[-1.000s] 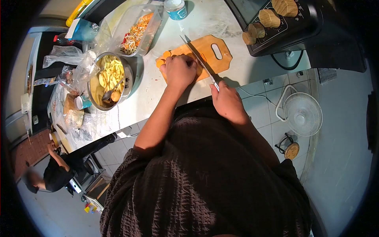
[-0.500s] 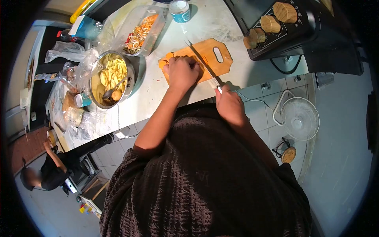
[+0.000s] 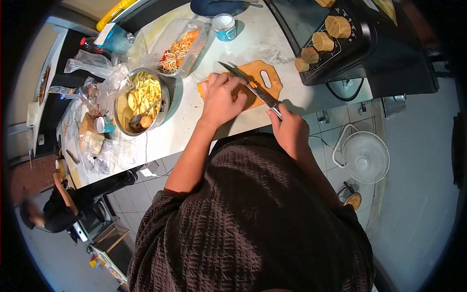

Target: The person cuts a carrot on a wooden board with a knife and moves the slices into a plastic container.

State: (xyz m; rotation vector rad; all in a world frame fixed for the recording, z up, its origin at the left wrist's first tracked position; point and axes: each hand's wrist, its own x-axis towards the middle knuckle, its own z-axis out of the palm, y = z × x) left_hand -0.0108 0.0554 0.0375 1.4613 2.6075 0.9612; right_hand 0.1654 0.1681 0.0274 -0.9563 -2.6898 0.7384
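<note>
My right hand (image 3: 292, 126) grips the handle of a kitchen knife (image 3: 235, 71), whose blade slants across the wooden cutting board (image 3: 273, 83). The fingers of my left hand (image 3: 221, 100) are bent down over the board, close beside the blade, and seem to hold a carrot piece that they mostly hide. Small orange carrot bits (image 3: 252, 84) show at the blade.
Left of the board stands a metal pot (image 3: 166, 104) with pale yellow slices and a spoon. Behind it is a clear plastic container (image 3: 197, 54) of shredded vegetables. A teal-labelled jar (image 3: 224, 30), black oven (image 3: 357, 53), plastic bags (image 3: 119, 153) and another person (image 3: 61, 209) surround the counter.
My view has shifted slightly. The knife is tilted more, its blade now nearer my left fingers. My left hand covers the orange rounds that showed beside it earlier.
</note>
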